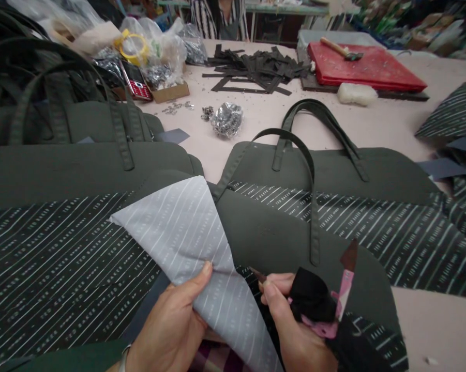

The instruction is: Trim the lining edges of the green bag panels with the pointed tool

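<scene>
My left hand [174, 320] grips a folded-over grey fabric piece [194, 227] with pale diagonal stripes, thumb on top. Close to its right edge, my right hand [290, 320] has thumb and fingertips pinched on a small pointed thing I cannot make out. Black cloth and a pink-handled tool [347, 287] with a dark, pointed blade also sit in my right hand, the blade pointing up. Under and behind both hands lies a dark green bag panel [271, 227] with a strap handle [313, 206] and dark striped fabric.
More bag panels [81, 170] with handles are stacked at left. Farther back are dark strips [259, 67], a hammer [343, 50] on a red slab [372, 72], a clear bag of metal bits [227, 120] and a red phone [137, 82]. A person [219, 20] is across the table.
</scene>
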Action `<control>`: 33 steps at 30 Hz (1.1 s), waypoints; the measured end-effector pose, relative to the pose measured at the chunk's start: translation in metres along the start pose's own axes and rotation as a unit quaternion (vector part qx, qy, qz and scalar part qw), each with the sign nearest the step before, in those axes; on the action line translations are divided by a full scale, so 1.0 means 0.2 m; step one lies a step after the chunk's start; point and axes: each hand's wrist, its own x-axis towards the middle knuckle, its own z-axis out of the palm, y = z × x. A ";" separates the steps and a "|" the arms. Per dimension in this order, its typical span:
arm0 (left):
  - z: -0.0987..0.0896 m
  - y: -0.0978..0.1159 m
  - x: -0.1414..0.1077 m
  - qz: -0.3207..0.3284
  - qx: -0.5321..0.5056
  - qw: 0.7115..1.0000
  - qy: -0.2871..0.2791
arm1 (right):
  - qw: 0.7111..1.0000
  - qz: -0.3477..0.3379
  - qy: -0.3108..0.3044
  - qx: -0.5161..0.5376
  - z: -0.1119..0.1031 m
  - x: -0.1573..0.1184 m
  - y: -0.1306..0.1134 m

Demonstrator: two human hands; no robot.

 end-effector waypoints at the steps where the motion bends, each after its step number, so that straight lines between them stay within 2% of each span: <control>1: 0.00 0.00 0.00 -0.009 0.000 1.000 0.006 | 1.000 -0.002 -0.010 -0.005 0.00 0.00 0.00; 3: 0.01 0.00 0.00 -0.023 0.001 1.000 0.020 | 0.999 -0.017 -0.024 -0.023 0.00 0.00 0.00; 7: 0.02 0.00 0.00 -0.009 -0.002 0.999 0.041 | 0.999 -0.020 -0.010 -0.047 0.02 0.00 -0.01; 11: 0.01 -0.01 0.00 0.004 0.007 1.000 0.024 | 0.997 -0.046 0.000 -0.065 0.03 0.00 -0.03; 15: 0.00 -0.01 0.00 0.008 0.004 1.000 0.004 | 0.995 -0.079 0.004 -0.056 0.00 -0.01 0.00; 20: 0.00 0.00 0.00 0.021 0.005 1.000 0.003 | 0.998 -0.068 0.017 0.009 -0.04 -0.02 0.06; 25: 0.00 0.00 -0.01 0.022 0.009 1.000 -0.008 | 0.996 -0.086 -0.014 -0.016 -0.05 -0.03 0.06; 33: 0.00 -0.01 -0.01 0.024 -0.003 0.999 -0.026 | 0.995 -0.098 -0.009 -0.032 -0.02 -0.02 0.04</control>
